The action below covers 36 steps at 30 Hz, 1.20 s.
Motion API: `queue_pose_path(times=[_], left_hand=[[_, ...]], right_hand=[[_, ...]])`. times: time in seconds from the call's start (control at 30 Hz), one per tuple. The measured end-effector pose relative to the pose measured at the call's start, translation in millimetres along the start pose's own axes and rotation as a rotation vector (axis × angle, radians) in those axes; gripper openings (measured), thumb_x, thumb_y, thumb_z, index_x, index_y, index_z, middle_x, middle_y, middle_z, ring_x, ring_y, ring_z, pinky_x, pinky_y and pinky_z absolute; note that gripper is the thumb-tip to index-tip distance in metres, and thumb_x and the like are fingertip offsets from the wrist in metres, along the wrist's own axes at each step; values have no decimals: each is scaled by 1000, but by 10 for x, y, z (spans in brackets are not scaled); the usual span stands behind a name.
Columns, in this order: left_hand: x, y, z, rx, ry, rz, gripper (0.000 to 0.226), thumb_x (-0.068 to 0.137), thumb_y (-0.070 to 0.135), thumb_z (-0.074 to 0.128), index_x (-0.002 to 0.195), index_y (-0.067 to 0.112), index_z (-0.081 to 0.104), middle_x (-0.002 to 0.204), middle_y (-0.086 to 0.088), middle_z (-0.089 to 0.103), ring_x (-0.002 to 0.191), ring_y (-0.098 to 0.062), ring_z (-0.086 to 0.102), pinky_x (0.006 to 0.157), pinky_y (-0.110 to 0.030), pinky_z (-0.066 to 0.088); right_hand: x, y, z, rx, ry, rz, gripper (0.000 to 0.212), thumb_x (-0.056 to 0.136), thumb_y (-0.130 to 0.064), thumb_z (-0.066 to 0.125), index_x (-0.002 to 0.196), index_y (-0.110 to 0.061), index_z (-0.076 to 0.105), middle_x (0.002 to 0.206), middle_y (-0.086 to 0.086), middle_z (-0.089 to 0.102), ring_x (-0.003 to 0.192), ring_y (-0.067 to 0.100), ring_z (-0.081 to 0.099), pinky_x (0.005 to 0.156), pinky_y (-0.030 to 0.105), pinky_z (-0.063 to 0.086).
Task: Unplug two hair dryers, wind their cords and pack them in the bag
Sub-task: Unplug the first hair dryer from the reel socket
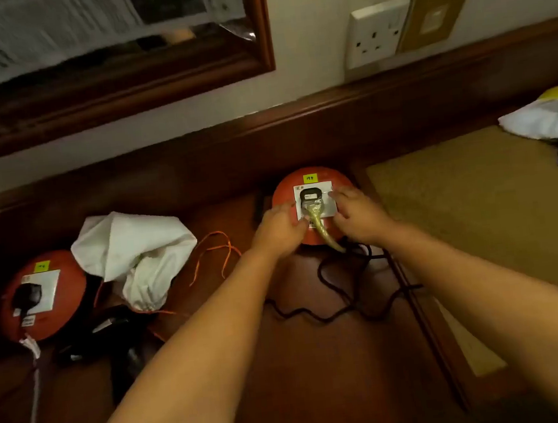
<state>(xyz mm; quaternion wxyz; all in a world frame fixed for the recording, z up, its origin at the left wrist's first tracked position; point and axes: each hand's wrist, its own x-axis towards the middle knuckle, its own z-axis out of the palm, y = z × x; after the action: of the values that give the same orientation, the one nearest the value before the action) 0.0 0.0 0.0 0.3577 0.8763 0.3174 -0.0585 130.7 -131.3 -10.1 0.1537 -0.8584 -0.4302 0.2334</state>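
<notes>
Head view, near to far. Two bare forearms reach forward over a dark wooden surface [304, 363]. A black cord [329, 312] lies in loose waves between them. At left, a black hair dryer [111, 335] lies on the surface beside a white drawstring bag [137, 253] with orange strings. Further left, a red disc [43, 294] carries a white socket plate with a black plug [28, 296] seated in it. The left hand [279, 226] and right hand [357, 213] rest on a second red disc [314, 204], one on each side of its socket plate. Between them sits a second plug [310, 199], wrapped in clear film. Left fingers [301, 222] touch the plug's lower edge; whether they pinch it cannot be told. Right fingers [336, 193], loosely spread, press on the plate. Beyond: a wall socket [377, 34], a framed mirror [98, 41], and crumpled cloth [546, 114] at right.
</notes>
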Motion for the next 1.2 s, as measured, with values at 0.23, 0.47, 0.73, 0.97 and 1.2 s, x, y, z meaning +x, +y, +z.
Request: queue_pose_path(times=[0.23, 0.47, 0.73, 0.97, 1.2], left_hand=[[277, 58, 167, -22, 57, 57, 51, 93, 24, 56, 140, 11, 43, 139, -13, 48, 130, -28, 40, 104, -33, 34], [501, -21, 251, -77, 90, 103, 51, 92, 21, 59, 139, 10, 44, 138, -11, 47, 128, -29, 41, 105, -34, 33], [529, -220, 337, -95, 119, 180, 53, 93, 31, 59, 141, 15, 43, 135, -9, 52, 127, -25, 41, 103, -39, 37], [545, -277, 420, -137, 150, 191, 54, 91, 35, 57, 141, 17, 44, 143, -4, 47, 132, -23, 37, 105, -45, 35], [546, -282, 440, -179, 164, 181, 52, 91, 30, 60, 139, 15, 46, 136, -6, 52, 128, -23, 41, 102, -40, 36]], right_hand=[[230, 113, 95, 79, -12, -83, 61, 79, -18, 40, 135, 3, 44, 141, 20, 44, 134, 33, 37, 111, 31, 25], [336, 253, 202, 11, 49, -121, 53, 86, -13, 50, 137, 0, 44, 141, 16, 45, 131, 32, 39, 108, 36, 30], [370, 435, 294, -24, 55, -176, 56, 87, -19, 41, 142, -5, 39, 145, 11, 41, 133, 23, 32, 109, 31, 22], [412, 498, 304, -56, 60, -216, 58, 85, -21, 32, 140, -3, 41, 144, 12, 42, 130, 21, 30, 109, 39, 29], [431, 549, 291, -105, 26, -238, 64, 84, -27, 27, 144, -6, 35, 147, 9, 38, 132, 20, 27, 107, 43, 35]])
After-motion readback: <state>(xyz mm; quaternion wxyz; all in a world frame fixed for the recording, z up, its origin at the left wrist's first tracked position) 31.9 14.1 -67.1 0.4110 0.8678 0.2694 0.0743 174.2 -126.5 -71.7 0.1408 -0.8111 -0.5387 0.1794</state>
